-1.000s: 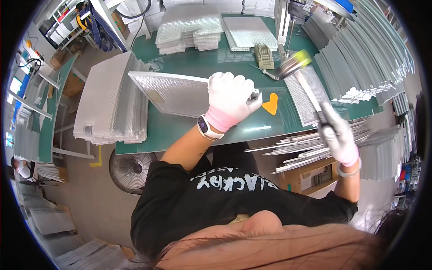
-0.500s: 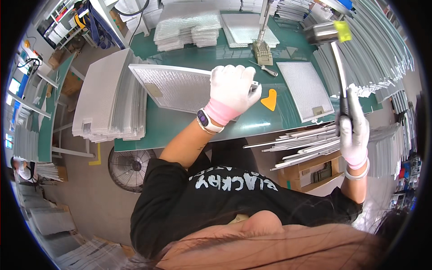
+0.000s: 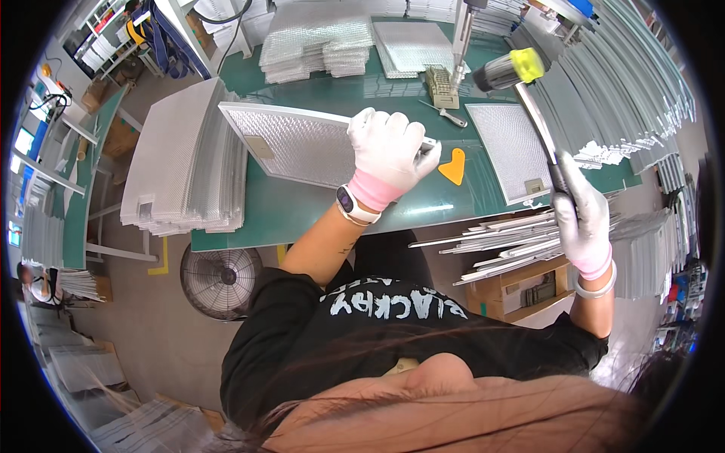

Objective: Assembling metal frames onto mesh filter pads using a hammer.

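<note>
My left hand (image 3: 388,153), in a white glove with a pink cuff, is closed around the right end of a metal mesh filter panel (image 3: 298,143). The panel stands tilted on the green table, and my fingers hide its right end. In my gloved right hand (image 3: 585,219) I grip the dark handle of a mallet (image 3: 538,121), raised over the right of the table. Its head is dark with a yellow-green face. A second framed mesh panel (image 3: 504,147) lies flat below the mallet. Between the hands lies a small yellow heart-shaped piece (image 3: 452,167).
Stacked mesh panels (image 3: 170,162) stand at the left end of the green table (image 3: 287,215). More mesh sheets (image 3: 313,41) lie at the back. A screwdriver (image 3: 453,118) rests near a metal stand (image 3: 442,87). Long frame strips (image 3: 634,90) lean at right; a fan (image 3: 220,283) stands below.
The mallet has swung left and its head has come lower, with my right hand moving slightly left. My left hand and the panel it holds have barely shifted.
</note>
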Demonstrator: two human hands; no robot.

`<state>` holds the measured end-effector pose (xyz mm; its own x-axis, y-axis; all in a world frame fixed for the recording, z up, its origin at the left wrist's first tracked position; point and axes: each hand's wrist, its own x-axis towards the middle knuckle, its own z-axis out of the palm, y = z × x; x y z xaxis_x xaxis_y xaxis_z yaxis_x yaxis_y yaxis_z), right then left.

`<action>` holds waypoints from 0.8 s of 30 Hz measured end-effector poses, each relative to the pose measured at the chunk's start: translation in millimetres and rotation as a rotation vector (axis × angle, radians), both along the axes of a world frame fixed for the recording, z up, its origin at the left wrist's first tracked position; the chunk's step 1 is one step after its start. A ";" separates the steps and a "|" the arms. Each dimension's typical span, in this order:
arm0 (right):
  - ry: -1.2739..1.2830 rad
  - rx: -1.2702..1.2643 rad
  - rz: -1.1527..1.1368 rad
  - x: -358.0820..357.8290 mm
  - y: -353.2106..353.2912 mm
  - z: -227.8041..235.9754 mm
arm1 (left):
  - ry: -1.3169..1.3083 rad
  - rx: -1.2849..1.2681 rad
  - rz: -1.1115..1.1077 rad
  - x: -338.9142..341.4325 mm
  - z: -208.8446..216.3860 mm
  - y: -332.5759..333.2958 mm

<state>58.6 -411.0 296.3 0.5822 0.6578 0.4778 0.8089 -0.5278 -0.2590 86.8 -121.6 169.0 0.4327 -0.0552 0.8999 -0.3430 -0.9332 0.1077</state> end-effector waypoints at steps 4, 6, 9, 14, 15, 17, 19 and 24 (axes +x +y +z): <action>-0.071 0.018 -0.008 -1.8 -5.5 0.4 | 0.023 0.006 -0.056 1.4 2.6 4.9; -0.056 0.042 -0.020 -0.6 -5.3 -6.1 | 0.061 0.014 -0.052 -0.6 2.7 7.4; 0.079 0.306 -0.013 -4.9 -8.7 -38.4 | 0.075 0.025 -0.065 0.7 5.2 9.3; 0.114 -0.067 -0.029 -9.6 15.0 -68.9 | 0.057 0.031 -0.085 4.8 5.5 8.5; 0.116 -0.066 -0.023 -6.2 15.0 -62.8 | 0.100 0.047 -0.072 5.9 3.2 10.4; 0.028 -0.082 0.008 -3.5 13.1 -55.3 | 0.142 0.060 -0.062 4.2 2.5 14.6; 0.107 0.203 -0.102 -1.5 -3.7 -60.4 | 0.122 0.049 -0.072 1.6 3.0 15.1; 0.149 0.194 0.082 -2.1 8.3 -69.1 | 0.098 0.045 -0.083 1.0 1.9 9.4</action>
